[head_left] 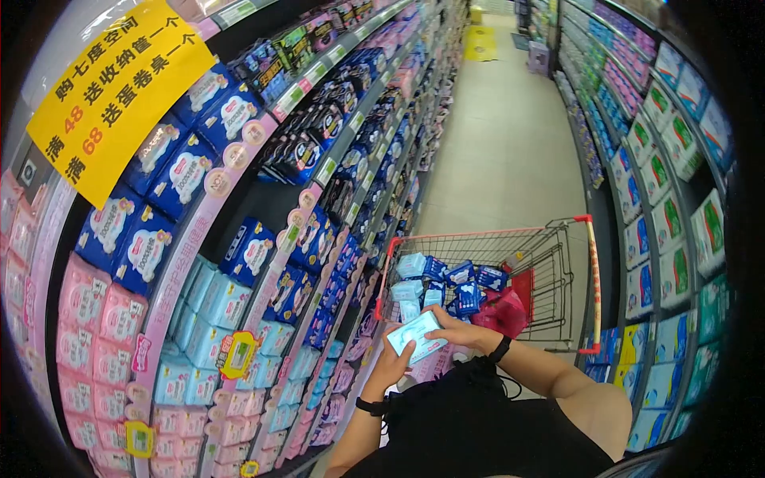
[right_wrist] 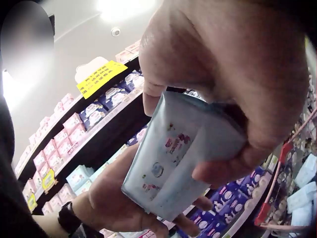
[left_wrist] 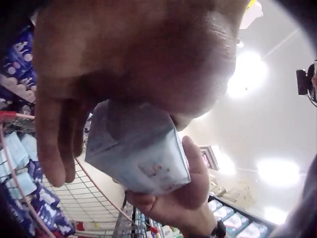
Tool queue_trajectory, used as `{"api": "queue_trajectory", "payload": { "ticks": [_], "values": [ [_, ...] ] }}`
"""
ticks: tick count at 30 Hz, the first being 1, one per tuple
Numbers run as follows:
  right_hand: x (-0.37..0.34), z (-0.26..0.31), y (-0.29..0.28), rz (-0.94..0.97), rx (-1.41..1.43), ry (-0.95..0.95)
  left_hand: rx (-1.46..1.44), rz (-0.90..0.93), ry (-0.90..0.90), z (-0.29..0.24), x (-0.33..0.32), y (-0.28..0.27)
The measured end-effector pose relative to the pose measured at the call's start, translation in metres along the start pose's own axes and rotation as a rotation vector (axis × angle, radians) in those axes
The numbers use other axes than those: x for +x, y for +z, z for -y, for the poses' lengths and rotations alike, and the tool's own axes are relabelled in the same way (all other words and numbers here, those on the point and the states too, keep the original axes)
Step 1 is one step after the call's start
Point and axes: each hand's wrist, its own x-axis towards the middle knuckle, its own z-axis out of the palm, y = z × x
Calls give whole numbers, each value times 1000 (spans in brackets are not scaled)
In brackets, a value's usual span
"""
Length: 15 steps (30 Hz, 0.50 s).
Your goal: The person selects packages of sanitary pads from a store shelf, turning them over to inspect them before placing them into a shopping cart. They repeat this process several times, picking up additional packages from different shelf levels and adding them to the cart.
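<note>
A light blue soft pack of sanitary pads (head_left: 417, 336) is held between both hands in front of the body, its printed face tipped up. My left hand (head_left: 387, 369) supports it from the left and below, thumb over the front. From the other side my right hand (head_left: 462, 331) grips its edge. In the right wrist view, the right fingers and thumb pinch the pack (right_wrist: 171, 156) while the left palm (right_wrist: 114, 198) lies under it. The left wrist view shows the pack's end (left_wrist: 143, 153), with the left thumb largely hidden.
Just beyond the hands stands a wire shopping cart (head_left: 550, 231) holding light blue packs (head_left: 409, 289), dark blue packs (head_left: 466, 299) and a pink-red bag (head_left: 500, 313). Stocked shelves (head_left: 215, 303) line the left, and more shelves (head_left: 661, 231) the right. The aisle floor (head_left: 470, 143) runs ahead.
</note>
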Motion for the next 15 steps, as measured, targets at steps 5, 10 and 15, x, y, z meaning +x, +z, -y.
{"api": "queue_trajectory", "payload": {
  "ticks": [5,10,15],
  "values": [
    [3,6,39,-173,6,-59,202,90,154,27,10,-38],
    [28,-2,102,-275,95,11,107,108,311,48,8,-87],
    [43,-4,140,-243,161,-17,42,100,356,65,-10,-130]
  ]
}}
